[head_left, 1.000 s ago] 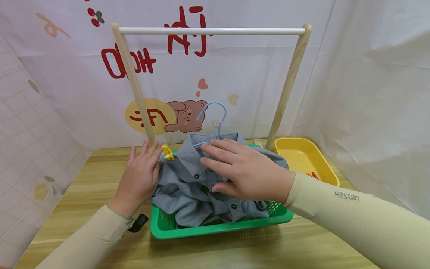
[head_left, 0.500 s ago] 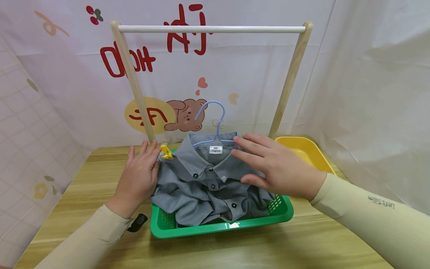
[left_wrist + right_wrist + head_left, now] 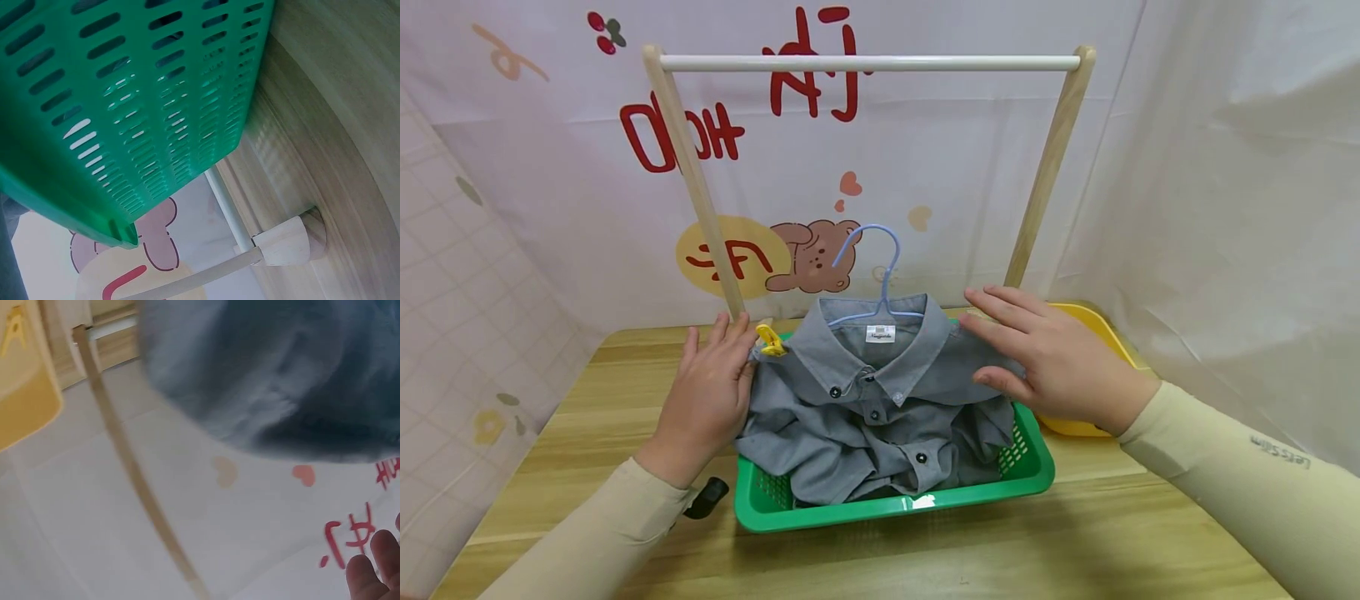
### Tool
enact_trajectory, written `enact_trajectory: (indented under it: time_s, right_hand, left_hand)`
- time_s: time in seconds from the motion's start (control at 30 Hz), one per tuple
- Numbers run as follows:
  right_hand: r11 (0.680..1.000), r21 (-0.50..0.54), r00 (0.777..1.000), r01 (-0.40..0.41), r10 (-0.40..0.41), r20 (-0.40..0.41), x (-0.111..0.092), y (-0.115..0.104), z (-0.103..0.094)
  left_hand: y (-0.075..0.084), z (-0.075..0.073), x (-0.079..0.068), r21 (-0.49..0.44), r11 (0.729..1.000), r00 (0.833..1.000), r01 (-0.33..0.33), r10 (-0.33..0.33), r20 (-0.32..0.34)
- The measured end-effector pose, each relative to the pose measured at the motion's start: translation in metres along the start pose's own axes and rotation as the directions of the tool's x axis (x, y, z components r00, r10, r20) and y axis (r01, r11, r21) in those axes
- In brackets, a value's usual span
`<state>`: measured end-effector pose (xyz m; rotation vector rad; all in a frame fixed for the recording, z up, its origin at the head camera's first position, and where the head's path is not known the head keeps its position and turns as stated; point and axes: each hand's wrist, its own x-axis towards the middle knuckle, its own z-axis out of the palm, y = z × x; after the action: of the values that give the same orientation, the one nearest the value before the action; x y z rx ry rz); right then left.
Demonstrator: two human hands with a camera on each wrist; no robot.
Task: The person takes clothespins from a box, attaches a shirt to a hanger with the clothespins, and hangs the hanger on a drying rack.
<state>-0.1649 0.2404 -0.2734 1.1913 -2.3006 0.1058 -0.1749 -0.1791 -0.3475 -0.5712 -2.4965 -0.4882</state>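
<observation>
A grey-blue button-up shirt (image 3: 880, 417) lies bunched in a green basket (image 3: 895, 510), collar up. Through its neck runs a light blue hanger (image 3: 891, 271), the hook standing up. A yellow clothespin (image 3: 771, 341) sits on the shirt's left shoulder. My left hand (image 3: 707, 396) rests flat against that shoulder at the basket's left side, fingers pointing away from me. The right hand (image 3: 1052, 354) is spread over the shirt's right shoulder, fingers straight and thumb apart. In the right wrist view, two fingertips (image 3: 375, 565) show beside the blurred shirt cloth (image 3: 269, 375).
Behind the basket stands a rack with wooden posts (image 3: 696, 183) and a white top bar (image 3: 872, 63). A yellow tray (image 3: 1093, 325) is partly hidden behind the right hand; a yellow clothespin (image 3: 15, 331) lies in it. A printed cloth backdrop hangs behind the wooden table (image 3: 602, 400).
My right hand has moved from the collar rightward to the shirt's right shoulder, uncovering the collar, neck label and hanger. The left hand has stayed in place.
</observation>
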Motion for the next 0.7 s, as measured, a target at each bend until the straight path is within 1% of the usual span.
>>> enact_trajectory:
  time_s: [0.13,0.23,0.37,0.5,0.57,0.6,0.63,0.7]
  right_hand:
    - [1.000,-0.007,0.999,-0.027,0.027,-0.024,-0.006,0.011,0.002]
    - [0.998,-0.003,0.998,-0.062,0.062,-0.020,-0.010,0.020,0.006]
    - [0.987,0.002,0.987,-0.159,0.158,0.030,-0.016,0.034,0.010]
    - [0.969,-0.016,0.966,-0.246,0.246,0.084,-0.022,0.049,0.016]
    - [0.957,-0.023,0.948,-0.288,0.289,0.131,-0.027,0.058,0.020]
    - [0.948,-0.028,0.933,-0.318,0.318,0.165,-0.029,0.063,0.022]
    - [0.937,-0.033,0.915,-0.349,0.348,0.204,-0.032,0.066,0.023]
    - [0.910,-0.043,0.868,-0.412,0.407,0.283,-0.038,0.075,0.027]
  left_hand:
    - [0.000,0.001,0.000,-0.001,1.000,1.000,0.002,-0.002,0.002]
    - [-0.001,0.001,0.000,0.000,1.000,1.000,0.004,-0.004,0.002]
    - [-0.002,0.002,0.000,0.000,1.000,1.000,0.003,-0.003,0.000]
    - [-0.002,0.002,-0.001,-0.003,1.000,1.000,0.001,-0.001,-0.003]
    - [-0.002,0.002,-0.001,-0.002,1.000,1.000,0.001,-0.001,-0.002]
    - [-0.002,0.002,-0.001,-0.002,1.000,1.000,0.001,-0.001,-0.002]
    - [-0.002,0.002,-0.001,-0.002,1.000,1.000,0.002,-0.002,-0.001]
    - [-0.002,0.003,0.000,0.000,1.000,1.000,0.002,-0.002,-0.001]
